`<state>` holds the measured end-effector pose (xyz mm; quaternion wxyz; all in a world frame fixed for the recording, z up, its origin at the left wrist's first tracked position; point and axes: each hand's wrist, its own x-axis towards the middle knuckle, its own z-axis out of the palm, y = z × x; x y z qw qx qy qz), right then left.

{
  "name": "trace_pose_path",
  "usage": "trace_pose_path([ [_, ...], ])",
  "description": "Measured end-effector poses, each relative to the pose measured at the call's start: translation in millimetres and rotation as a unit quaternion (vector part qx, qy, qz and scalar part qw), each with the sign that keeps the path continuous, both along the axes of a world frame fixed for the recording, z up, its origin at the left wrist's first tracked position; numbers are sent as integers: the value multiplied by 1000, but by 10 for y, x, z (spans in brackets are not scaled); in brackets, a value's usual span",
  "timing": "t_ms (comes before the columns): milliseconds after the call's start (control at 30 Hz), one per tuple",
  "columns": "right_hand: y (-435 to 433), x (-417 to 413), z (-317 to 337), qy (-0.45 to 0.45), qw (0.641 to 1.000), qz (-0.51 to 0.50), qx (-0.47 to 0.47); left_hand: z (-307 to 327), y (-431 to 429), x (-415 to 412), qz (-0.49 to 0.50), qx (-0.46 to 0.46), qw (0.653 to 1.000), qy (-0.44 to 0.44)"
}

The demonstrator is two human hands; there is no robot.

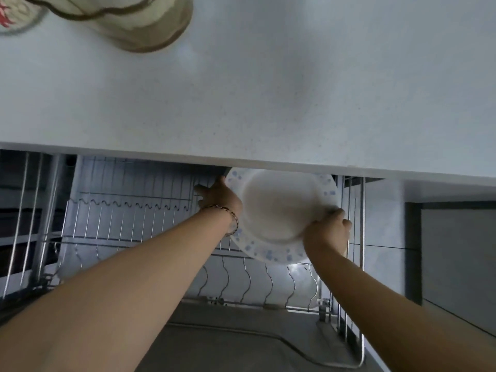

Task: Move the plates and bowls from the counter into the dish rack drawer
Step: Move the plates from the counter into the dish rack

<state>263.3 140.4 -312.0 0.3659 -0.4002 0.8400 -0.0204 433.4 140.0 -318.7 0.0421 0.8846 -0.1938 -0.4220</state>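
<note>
Both hands apparently hold the plate over the rack.

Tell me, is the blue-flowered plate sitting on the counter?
No, the plate is gripped by the right hand below the counter edge, over the wire dish rack.

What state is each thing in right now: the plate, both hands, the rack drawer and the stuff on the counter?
Plate: held tilted, not yet slotted.
Left hand: against the plate's left rim, grip unclear.
Right hand: grips the plate's lower right rim.
Dish rack drawer: pulled open below the counter.
Brown container: on the counter, untouched.
Red-patterned dish: on the counter, partly out of frame.
</note>
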Motion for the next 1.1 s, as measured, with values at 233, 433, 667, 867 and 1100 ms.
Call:
trace_pose_path([
  [233, 66, -29, -30, -15, 999, 42, 12, 55, 71, -76, 20, -29, 998, 42],
  [433, 75, -100, -158, -99, 993, -61, -19, -9, 172, -81, 119, -113, 974, 159],
  [667, 23, -121, -227, -73, 995, -61, 36, -14, 225, -51, 180, -128, 951, 216],
  [867, 141, -203, 295, 7, 972, 181, 152, 421, 425, -5, -65, -41, 991, 107],
  [1100, 274, -607, 1586, -36, 951, 280, 127, 1677, 407, -427, -371, -38, 924, 88],
])
